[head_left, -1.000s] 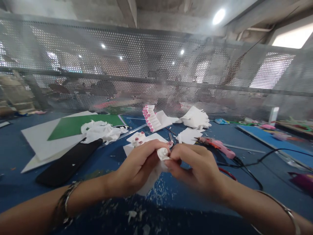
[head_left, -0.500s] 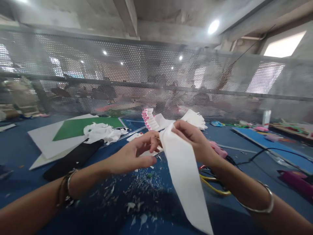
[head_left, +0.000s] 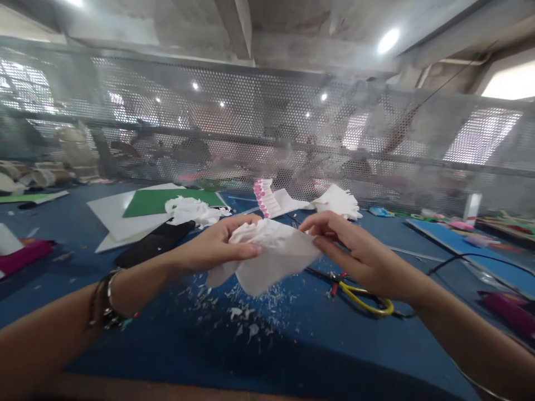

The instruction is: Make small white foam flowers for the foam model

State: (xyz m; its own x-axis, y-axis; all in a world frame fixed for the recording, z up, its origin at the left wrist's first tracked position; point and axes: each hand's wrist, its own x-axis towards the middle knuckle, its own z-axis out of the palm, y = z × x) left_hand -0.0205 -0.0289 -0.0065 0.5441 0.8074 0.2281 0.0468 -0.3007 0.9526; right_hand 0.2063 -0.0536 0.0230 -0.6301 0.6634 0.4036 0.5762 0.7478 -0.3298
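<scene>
The left hand [head_left: 217, 248] and the right hand [head_left: 359, 256] are a little apart from each other, and each one is closed on the same white crumpled thin sheet [head_left: 271, 253]. The left hand pinches its left part with the thumb under and the fingers over; the right hand holds its right corner between the fingertips. The sheet is in the air above the blue tabletop [head_left: 125, 289], between the two hands. It looks soft and wrinkled, bunched at the left side and smoother at the right. Its long axis runs from 9 o'clock to 3 o'clock, and a loose corner points down to 6 o'clock.

Under the sheet, at 6 o'clock, small white scraps [head_left: 246, 323] lie on the tabletop. At 4 o'clock lies a yellow-handled tool [head_left: 365, 299]. At 10 o'clock is a flat black object [head_left: 154, 245], and behind it a green sheet [head_left: 167, 200] on a white board [head_left: 111, 214]. At 12 o'clock lies a white strip with pink dots [head_left: 264, 197].
</scene>
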